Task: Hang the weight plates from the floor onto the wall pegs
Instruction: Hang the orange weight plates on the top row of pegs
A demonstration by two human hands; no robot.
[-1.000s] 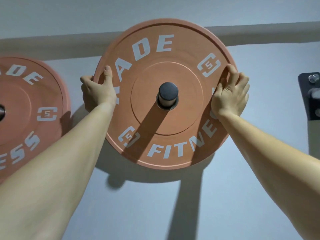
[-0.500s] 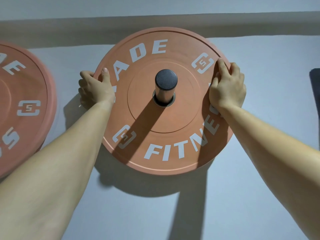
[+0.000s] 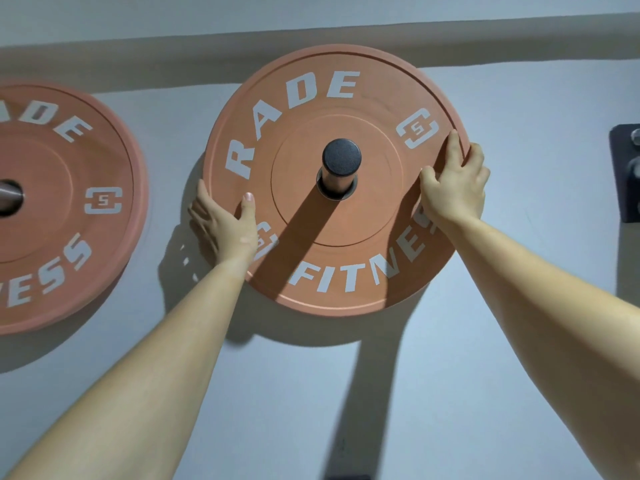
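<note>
At the far left an other plate already hangs flat on the wall, and part of it is cut by the picture edge.

Next comes the left hand. It holds the plate at about 8 o'clock of its rim. The thumb lies on the front face, and the fingers go around the edge to the back side, so the rim is held between them. How much these fingers bend behind the rim I cannot tell.

The plate is on the peg: the peg passes through the centre hole and its dark cap stands out in front of the face. This is the relation that matters. The long axis of the peg points straight out from the wall, and the plate can only slide along this line. The plate face is about parallel to the wall. If the back touches the wall is hidden.

The plate is round, orange-brown, with white letters and a raised rim.

The right hand holds the rim at about 3 o'clock, fingers curled over the edge, thumb on the face. Both hands are equally near.

I judge that the plate is hung and the hands may soon let go.

At the far right is a dark bracket.
</note>
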